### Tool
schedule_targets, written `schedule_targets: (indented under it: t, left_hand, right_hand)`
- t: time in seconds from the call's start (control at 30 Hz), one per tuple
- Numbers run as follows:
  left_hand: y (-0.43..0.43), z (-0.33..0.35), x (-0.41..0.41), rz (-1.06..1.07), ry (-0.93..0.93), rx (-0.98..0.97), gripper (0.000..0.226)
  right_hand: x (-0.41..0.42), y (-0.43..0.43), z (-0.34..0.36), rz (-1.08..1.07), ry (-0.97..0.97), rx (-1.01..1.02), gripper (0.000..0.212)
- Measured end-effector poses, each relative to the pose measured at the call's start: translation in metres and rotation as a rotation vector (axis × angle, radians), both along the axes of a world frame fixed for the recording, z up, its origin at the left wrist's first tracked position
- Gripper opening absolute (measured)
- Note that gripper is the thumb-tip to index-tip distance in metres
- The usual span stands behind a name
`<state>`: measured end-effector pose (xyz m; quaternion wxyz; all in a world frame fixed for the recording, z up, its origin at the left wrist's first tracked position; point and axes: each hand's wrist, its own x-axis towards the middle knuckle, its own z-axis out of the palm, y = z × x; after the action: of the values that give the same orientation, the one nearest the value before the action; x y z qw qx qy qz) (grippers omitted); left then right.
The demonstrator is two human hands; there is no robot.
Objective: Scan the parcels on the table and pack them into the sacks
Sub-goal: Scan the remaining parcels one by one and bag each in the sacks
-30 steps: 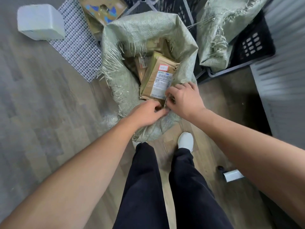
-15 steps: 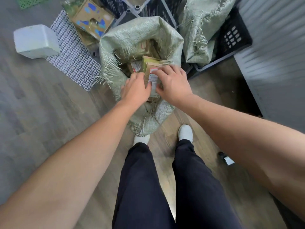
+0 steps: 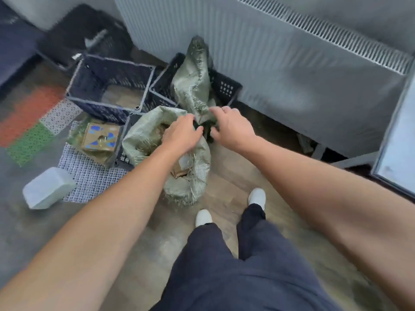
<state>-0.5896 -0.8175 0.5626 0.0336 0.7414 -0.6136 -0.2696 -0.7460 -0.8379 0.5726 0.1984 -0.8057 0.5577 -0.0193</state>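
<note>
Right now I see both bare forearms stretched forward and down, meeting over the mouth of the near woven sack (image 3: 188, 189). It stands on the wooden floor (image 3: 226, 176) just ahead of two white shoes (image 3: 203, 217).

The left hand (image 3: 180, 136) hangs palm-down over the far rim of that sack, knuckles up and fingers bent downward. Motion blur keeps me from telling whether they pinch the cloth or merely touch it. The right hand (image 3: 232, 129) sits just beside it, with a dark gap between the two. Its fingers are loosely curled, their tips near the lower edge of the second sack (image 3: 193, 81), and I cannot tell whether it holds anything either.

A brown parcel (image 3: 180, 168) with a pale label shows inside the near sack, just beside the left forearm, which hides much of the sack's opening. The second sack stands tall and slack in a black crate (image 3: 226, 88) close to the ribbed grey radiator (image 3: 280, 70).

Left of it is a dark blue crate (image 3: 116, 72). A cardboard box (image 3: 101, 136) with blue patches lies beside the near sack, by a white mesh mat (image 3: 89, 176). A white plastic tub (image 3: 48, 187) rests at the mat's left edge. Red and green perforated mats (image 3: 29, 113) lie farther left.
</note>
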Motion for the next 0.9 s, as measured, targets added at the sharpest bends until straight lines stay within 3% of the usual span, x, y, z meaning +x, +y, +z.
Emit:
schedule_targets:
  t: [0.2, 0.4, 0.7, 0.9]
  left_hand:
    - [-0.039, 0.1, -0.109, -0.307, -0.001, -0.195, 0.051]
    - [-0.03, 0.176, -0.277, -0.592, 0.008, -0.354, 0.05]
    - [0.085, 0.208, -0.527, -0.929, 0.12, -0.39, 0.052]
    - [0.158, 0.213, -0.638, -1.041, 0.156, -0.372, 0.051]
  right_hand:
    - [-0.118, 0.01, 0.108, -0.333, -0.014, -0.143, 0.057]
    - [-0.271, 0.063, 0.179, -0.637, -0.036, -0.256, 0.056]
    - [-0.503, 0.224, 0.207, -0.981, 0.042, -0.247, 0.057]
    - [-0.601, 0.308, 0.212, -1.157, 0.011, -0.254, 0.051]
